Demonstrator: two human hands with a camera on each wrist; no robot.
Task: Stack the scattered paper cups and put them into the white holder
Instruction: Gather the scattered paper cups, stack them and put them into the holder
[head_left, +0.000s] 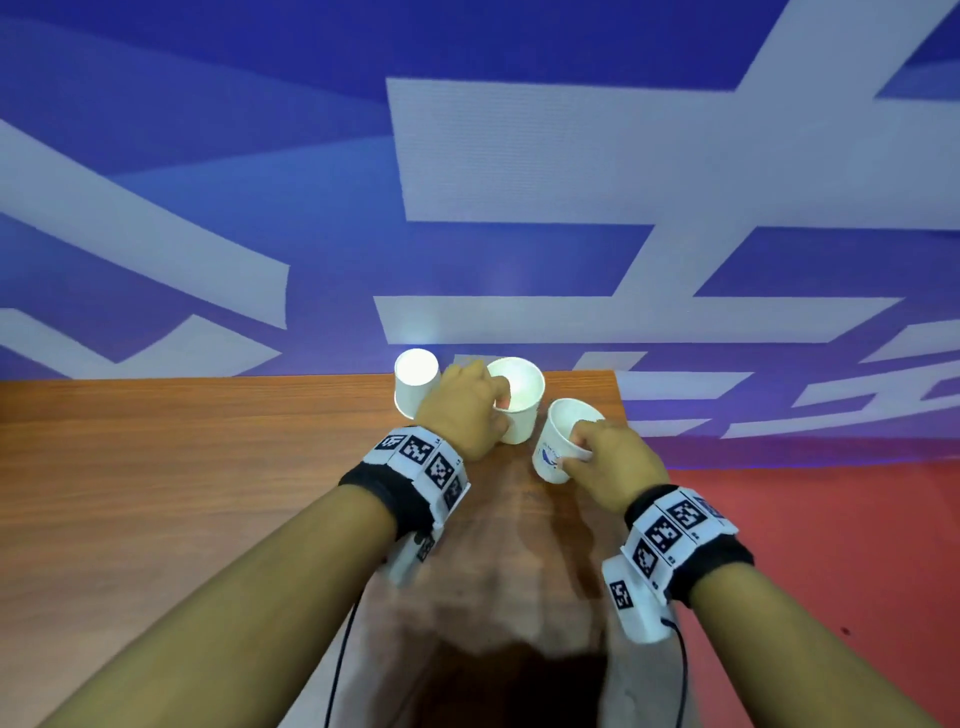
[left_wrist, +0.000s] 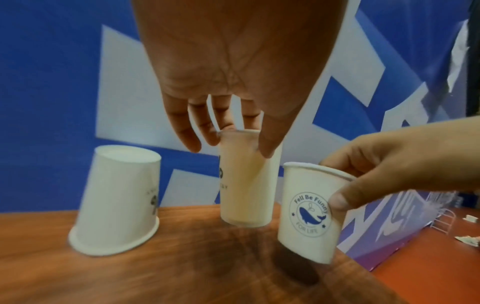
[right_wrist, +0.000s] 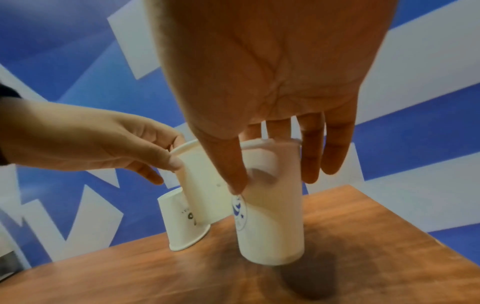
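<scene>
Three white paper cups are at the far right end of the wooden table (head_left: 208, 467). An upside-down cup (head_left: 414, 382) (left_wrist: 116, 201) (right_wrist: 182, 226) stands alone at the left. My left hand (head_left: 467, 410) (left_wrist: 231, 144) pinches the rim of the upright middle cup (head_left: 519, 410) (left_wrist: 246, 185) (right_wrist: 202, 185) from above. My right hand (head_left: 608, 457) (right_wrist: 270, 176) grips a tilted cup with a blue whale logo (head_left: 556, 447) (left_wrist: 309, 211) (right_wrist: 272, 226) by its rim, base just off the table. No white holder shows on the table.
The table's far edge and right edge (head_left: 618, 405) run close to the cups. Behind is a blue and white wall (head_left: 519, 156); red floor (head_left: 831, 545) lies to the right. A white wire frame (left_wrist: 441, 218) stands on that floor.
</scene>
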